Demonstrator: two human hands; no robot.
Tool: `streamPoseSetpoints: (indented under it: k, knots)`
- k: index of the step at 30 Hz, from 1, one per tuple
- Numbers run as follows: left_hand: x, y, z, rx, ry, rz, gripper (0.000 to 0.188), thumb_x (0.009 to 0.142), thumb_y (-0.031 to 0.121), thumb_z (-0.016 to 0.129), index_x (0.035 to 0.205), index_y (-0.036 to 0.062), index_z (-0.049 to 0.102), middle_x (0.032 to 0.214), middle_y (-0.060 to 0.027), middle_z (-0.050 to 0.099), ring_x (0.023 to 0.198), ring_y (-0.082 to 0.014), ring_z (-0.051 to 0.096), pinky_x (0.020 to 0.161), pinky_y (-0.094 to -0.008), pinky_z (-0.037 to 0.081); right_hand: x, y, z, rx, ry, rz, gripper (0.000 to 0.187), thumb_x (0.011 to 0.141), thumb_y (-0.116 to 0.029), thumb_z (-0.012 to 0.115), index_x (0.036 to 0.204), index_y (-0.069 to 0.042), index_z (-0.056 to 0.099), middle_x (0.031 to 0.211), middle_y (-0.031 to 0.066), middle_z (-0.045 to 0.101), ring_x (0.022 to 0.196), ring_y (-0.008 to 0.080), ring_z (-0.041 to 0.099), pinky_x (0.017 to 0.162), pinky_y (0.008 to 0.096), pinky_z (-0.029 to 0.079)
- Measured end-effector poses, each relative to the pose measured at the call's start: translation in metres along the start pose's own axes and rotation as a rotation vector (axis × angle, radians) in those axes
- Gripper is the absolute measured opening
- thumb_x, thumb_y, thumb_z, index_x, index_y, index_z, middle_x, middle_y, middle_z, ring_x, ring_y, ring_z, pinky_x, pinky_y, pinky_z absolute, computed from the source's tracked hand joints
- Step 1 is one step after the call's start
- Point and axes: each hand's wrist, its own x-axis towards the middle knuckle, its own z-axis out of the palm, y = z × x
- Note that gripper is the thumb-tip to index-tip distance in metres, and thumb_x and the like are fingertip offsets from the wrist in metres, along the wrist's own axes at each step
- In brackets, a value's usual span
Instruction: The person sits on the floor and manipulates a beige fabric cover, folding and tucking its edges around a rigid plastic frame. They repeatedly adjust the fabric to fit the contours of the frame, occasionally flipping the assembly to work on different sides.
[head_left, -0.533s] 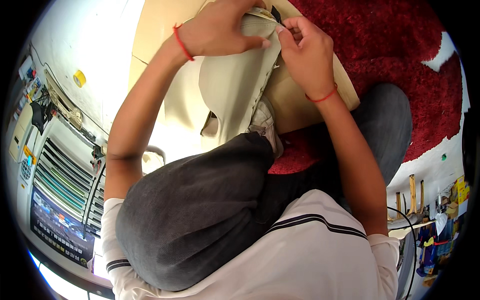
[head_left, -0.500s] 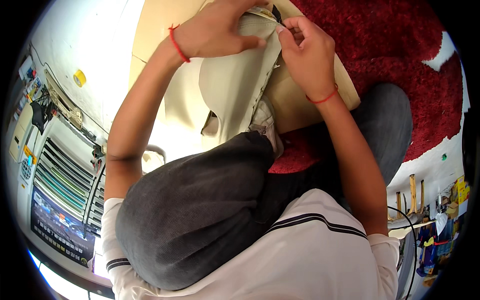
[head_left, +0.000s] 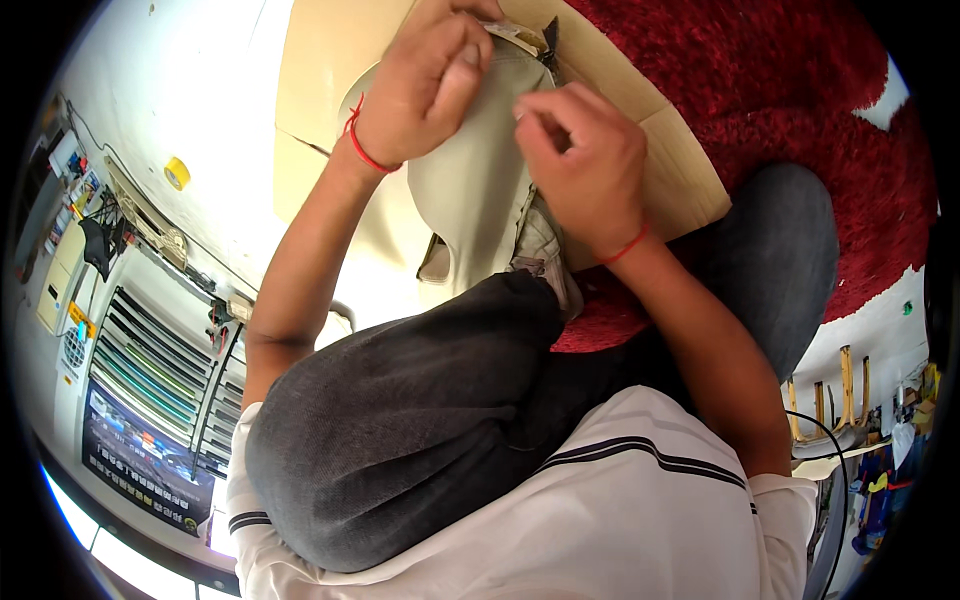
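A grey-beige leather-like cover [head_left: 465, 190] with a curved outline lies before me, bunched along its right edge. At its far end is a strip of paler, torn-looking material with a black tip [head_left: 550, 38]. My left hand [head_left: 425, 85], a red string at the wrist, is curled closed above the cover's far left part. Over the right edge hovers my right hand [head_left: 590, 165], thumb and fingers drawn together. Whatever either hand may hold is too small or hidden. A skin-coloured patch shows beyond my left hand; whose it is I cannot tell.
Under the cover is a cardboard sheet [head_left: 660, 165] on a red shaggy carpet [head_left: 700, 60]. A pale shoe [head_left: 545, 250] shows at the cover's right edge, by my bent leg [head_left: 400, 420]. A yellow tape roll [head_left: 176, 173] and a rack of strips [head_left: 150, 370] are at left.
My left hand has curled from outstretched fingers and come nearer. My right hand has drawn back from the cover's far corner, toward me and slightly left. The view has shifted slightly.
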Motion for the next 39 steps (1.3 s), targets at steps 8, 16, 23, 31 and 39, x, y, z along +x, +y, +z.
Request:
streamPoseSetpoints:
  k: [8,16,23,31,39]
  knots:
    - [0.045,0.004,-0.013,0.037,-0.309,-0.135,0.022,0.077,-0.001,0.067,0.099,0.0018,0.066,0.108,-0.0139,0.061,0.098,-0.0271,0.062,0.086,-0.0385,0.052,0.007,0.006,0.002,0.066,0.098,0.183,0.027,0.080,-0.009,0.074,0.105,-0.006,0.066,0.088,0.0074,0.060,0.073,0.0227,0.062,0.069,0.0365,0.053]
    - [0.033,-0.004,-0.008,0.210,-0.201,0.099,0.012,0.079,0.000,0.064,0.090,0.0043,0.064,0.104,-0.0111,0.066,0.096,-0.0286,0.061,0.092,-0.0375,0.047,0.020,0.032,-0.004,0.675,-0.115,0.460,0.030,0.086,0.003,0.060,0.116,0.002,0.065,0.104,0.0090,0.073,0.090,0.0137,0.070,0.079,0.0279,0.057]
    - [0.033,0.025,0.001,0.308,-0.256,0.187,0.026,0.058,-0.002,0.065,0.084,0.0038,0.069,0.092,-0.0061,0.067,0.090,-0.0289,0.059,0.093,-0.0402,0.047,0.033,0.026,-0.015,0.483,-0.204,0.298,0.032,0.082,0.005,0.066,0.113,-0.001,0.061,0.098,0.0109,0.074,0.083,0.0161,0.073,0.075,0.0305,0.058]
    - [0.026,0.019,-0.008,0.264,-0.101,0.319,0.013,0.053,-0.001,0.063,0.064,0.0050,0.062,0.076,-0.0041,0.063,0.076,-0.0271,0.058,0.082,-0.0378,0.055,0.037,0.025,-0.005,0.554,-0.130,0.234,0.012,0.092,-0.003,0.066,0.102,0.001,0.063,0.072,0.0101,0.069,0.065,0.0128,0.066,0.060,0.0292,0.051]
    - [0.023,0.027,-0.006,0.222,-0.173,0.302,0.017,0.049,0.000,0.061,0.065,0.0048,0.064,0.076,-0.0048,0.061,0.077,-0.0290,0.059,0.080,-0.0391,0.054,0.049,0.028,-0.017,0.602,-0.266,0.469,0.038,0.109,-0.031,0.046,0.103,0.001,0.066,0.081,0.0092,0.070,0.069,0.0146,0.069,0.065,0.0265,0.057]
